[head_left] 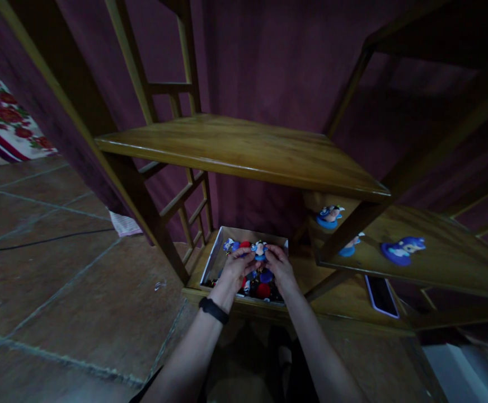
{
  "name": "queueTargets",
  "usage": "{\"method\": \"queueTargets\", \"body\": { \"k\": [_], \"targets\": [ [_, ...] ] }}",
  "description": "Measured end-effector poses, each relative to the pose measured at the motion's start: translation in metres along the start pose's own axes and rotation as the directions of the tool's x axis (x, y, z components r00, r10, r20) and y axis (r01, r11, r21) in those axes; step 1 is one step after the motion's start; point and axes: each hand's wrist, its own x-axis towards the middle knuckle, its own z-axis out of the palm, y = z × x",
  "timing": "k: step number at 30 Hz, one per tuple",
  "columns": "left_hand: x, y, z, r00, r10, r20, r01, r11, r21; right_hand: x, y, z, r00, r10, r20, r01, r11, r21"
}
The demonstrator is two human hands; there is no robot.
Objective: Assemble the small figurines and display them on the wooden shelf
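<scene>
Between the fingertips of my left hand (236, 268) and my right hand (279, 264) is a small blue-and-white figurine (260, 251) on a blue base. Both hands are closed on it, one at either side. They hold it over a shallow white box (211, 258) that stands on the low wooden shelf. Inside the box lie several more small figurines, coloured red, blue, purple and black; a red one (263, 290) shows near its front. My hands hide part of the contents. A dark band sits on my left wrist.
Figurines stand on the shelf to the right: two on blue bases (329, 216) (351, 245) and a purple-blue one (403, 250). Below them lies a phone (381, 296). An upper wooden shelf (244, 144) overhangs the box. Shelf posts rise at both sides. A cable (46, 240) crosses the tiled floor.
</scene>
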Motion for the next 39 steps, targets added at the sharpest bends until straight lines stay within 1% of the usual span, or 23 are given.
{"method": "queueTargets", "body": {
  "k": [4,7,9,13,19,25,29,32,36,39],
  "targets": [
    [-0.0015,0.0033,0.0022,0.998,-0.035,0.048,0.034,0.999,0.009,0.0000,-0.0012,-0.0021,1.000,0.005,-0.020,-0.004,1.000,0.019],
    [-0.0013,0.0045,0.0023,0.996,-0.037,0.079,0.036,0.999,0.009,-0.0009,-0.0034,-0.0012,1.000,0.005,-0.023,-0.004,0.998,0.068],
    [-0.0013,0.0048,0.0021,0.996,-0.036,0.076,0.036,0.999,0.007,-0.0026,-0.0058,0.0005,1.000,0.019,-0.023,-0.017,0.995,0.093],
    [-0.0017,0.0034,0.0018,0.997,-0.017,0.069,0.016,1.000,0.011,-0.0057,-0.0083,0.0031,0.999,0.042,-0.023,-0.040,0.996,0.076],
    [-0.0019,-0.0010,0.0025,0.999,0.016,0.040,-0.016,1.000,-0.004,-0.0041,-0.0029,0.0015,0.999,0.034,-0.007,-0.033,0.995,0.090],
    [-0.0003,-0.0026,0.0031,0.997,-0.009,0.073,0.012,0.999,-0.036,-0.0009,-0.0020,-0.0019,0.999,0.038,0.015,-0.039,0.992,0.119],
    [0.0004,-0.0017,0.0033,0.998,-0.031,0.060,0.032,0.999,-0.026,0.0009,-0.0025,-0.0052,0.997,0.033,0.064,-0.044,0.985,0.167],
    [-0.0003,-0.0007,0.0036,0.998,-0.025,0.049,0.026,1.000,-0.017,0.0014,-0.0028,-0.0061,0.995,0.036,0.088,-0.052,0.982,0.184],
    [-0.0015,0.0000,0.0035,0.999,-0.027,0.043,0.028,1.000,-0.011,0.0015,-0.0036,-0.0047,0.997,0.006,0.077,-0.020,0.983,0.185],
    [-0.0020,0.0005,0.0026,0.999,-0.024,0.045,0.025,1.000,-0.011,0.0019,-0.0051,-0.0045,0.996,-0.015,0.093,-0.002,0.984,0.176]
  ]
}}
